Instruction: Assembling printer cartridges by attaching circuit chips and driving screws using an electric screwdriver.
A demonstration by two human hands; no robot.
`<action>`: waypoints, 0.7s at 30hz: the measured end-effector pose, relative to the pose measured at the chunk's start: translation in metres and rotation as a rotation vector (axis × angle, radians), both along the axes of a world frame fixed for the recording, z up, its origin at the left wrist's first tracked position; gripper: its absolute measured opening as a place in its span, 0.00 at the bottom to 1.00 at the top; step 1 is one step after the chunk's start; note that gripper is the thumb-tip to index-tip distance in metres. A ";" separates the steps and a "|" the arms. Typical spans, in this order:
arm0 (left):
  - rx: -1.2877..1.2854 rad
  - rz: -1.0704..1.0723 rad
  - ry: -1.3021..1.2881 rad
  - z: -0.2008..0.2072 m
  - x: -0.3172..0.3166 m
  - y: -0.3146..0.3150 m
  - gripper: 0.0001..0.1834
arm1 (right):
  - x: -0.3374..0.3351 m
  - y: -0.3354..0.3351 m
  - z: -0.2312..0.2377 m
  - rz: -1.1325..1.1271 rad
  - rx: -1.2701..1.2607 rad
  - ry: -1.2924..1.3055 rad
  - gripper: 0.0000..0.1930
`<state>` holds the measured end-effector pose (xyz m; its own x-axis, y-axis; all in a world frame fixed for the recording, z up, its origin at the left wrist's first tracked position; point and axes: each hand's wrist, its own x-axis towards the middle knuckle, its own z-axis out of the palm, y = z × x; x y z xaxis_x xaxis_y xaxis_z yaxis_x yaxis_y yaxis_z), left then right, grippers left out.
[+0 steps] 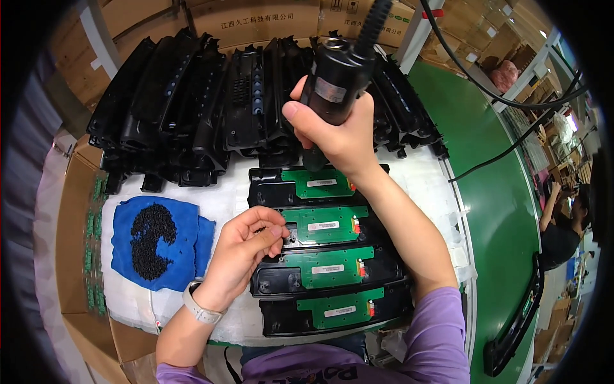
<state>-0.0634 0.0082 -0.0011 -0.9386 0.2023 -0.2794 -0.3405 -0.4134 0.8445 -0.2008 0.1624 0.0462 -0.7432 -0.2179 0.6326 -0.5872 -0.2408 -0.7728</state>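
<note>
My right hand [336, 134] is wrapped round a black electric screwdriver [342, 73], held upright with its cord running up. The tool's lower end meets the left edge of the farthest green circuit board [332, 174]; the bit itself is hidden. Several such boards lie on black plastic panels [272, 192] stacked in a row before me. Curled closed, my left hand [246, 243] hovers by the left end of the second board [339, 216], with small black screws partly showing between the fingers. Left of it, a pile of black screws [151, 233] lies on a blue cloth [125, 224].
Long black plastic housings [173, 121] stand packed along the table's back, before cardboard boxes [256, 22]. An open carton [77, 256] with green boards is at left. A black cable [505, 99] hangs at right, above a green surface [492, 192] bearing a black strip [515, 333].
</note>
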 end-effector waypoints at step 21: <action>0.085 0.072 0.019 0.000 -0.003 0.004 0.07 | -0.012 -0.010 0.009 0.053 0.024 -0.122 0.08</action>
